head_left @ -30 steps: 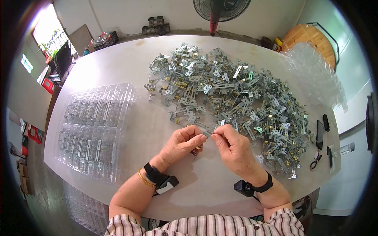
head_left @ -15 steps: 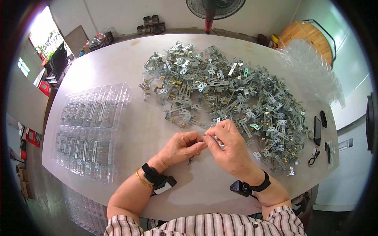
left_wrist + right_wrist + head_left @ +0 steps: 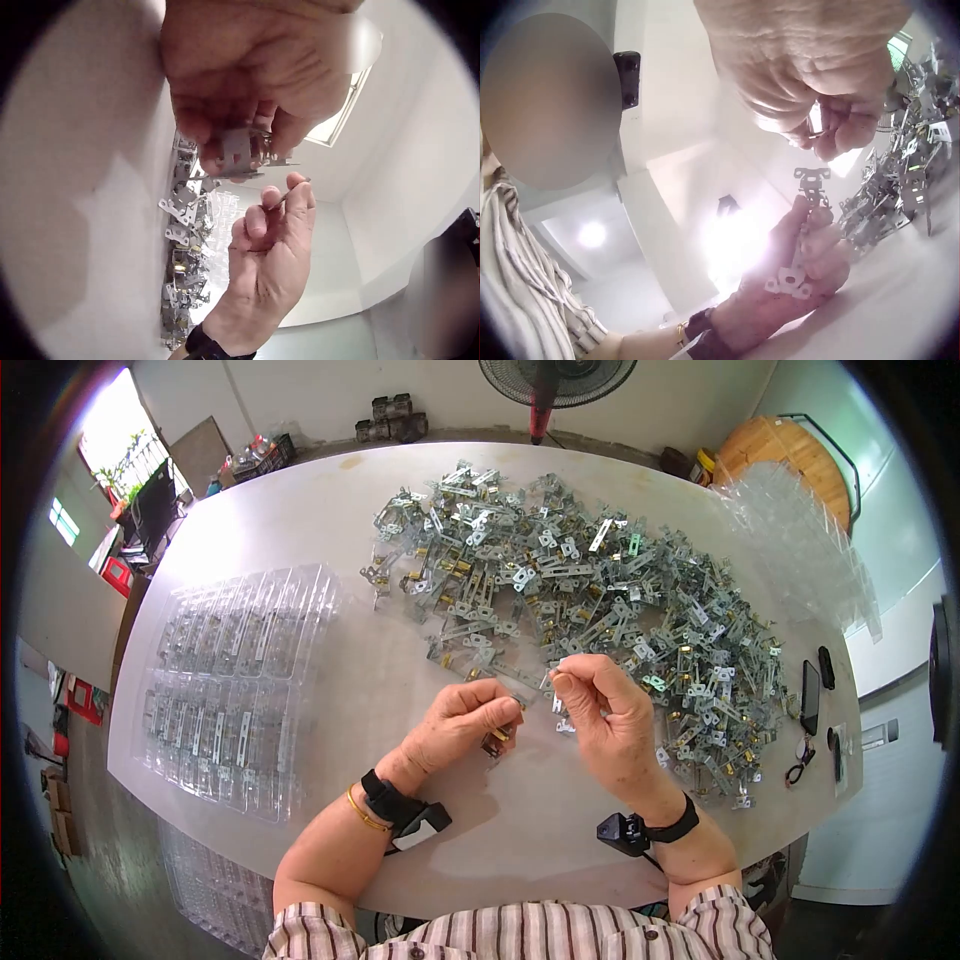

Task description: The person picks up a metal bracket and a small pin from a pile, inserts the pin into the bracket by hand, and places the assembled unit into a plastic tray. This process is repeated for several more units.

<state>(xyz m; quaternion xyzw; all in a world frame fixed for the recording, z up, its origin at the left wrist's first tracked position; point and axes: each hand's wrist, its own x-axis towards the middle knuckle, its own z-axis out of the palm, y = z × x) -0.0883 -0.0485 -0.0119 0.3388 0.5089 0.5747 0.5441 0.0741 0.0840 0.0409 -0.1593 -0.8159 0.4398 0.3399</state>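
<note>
Near the table's front middle, my left hand (image 3: 455, 725) holds a metal bracket (image 3: 493, 742) with curled fingers. In the left wrist view this bracket (image 3: 236, 154) has a flat plate with a small hole. The right wrist view shows its lobed, holed ends (image 3: 789, 282) sticking out from the left hand (image 3: 817, 259). To the right, my right hand (image 3: 605, 710) pinches a small thin metal piece (image 3: 282, 196) between thumb and fingers, most of it hidden. A short gap separates the two hands. Beyond them spreads a large pile of metal brackets (image 3: 610, 595), some with brass-coloured parts.
Clear plastic trays (image 3: 315, 660) with rows of brackets lie on the table's left. More clear plastic (image 3: 800, 550) is at the far right. A phone (image 3: 810, 697) and glasses (image 3: 799, 762) rest near the right edge. A fan (image 3: 555, 375) stands behind the table.
Half a second ago the fingertips of both hands met at the bracket. Since then my right hand has drawn away to the right, while the left hand keeps hold of the bracket.
</note>
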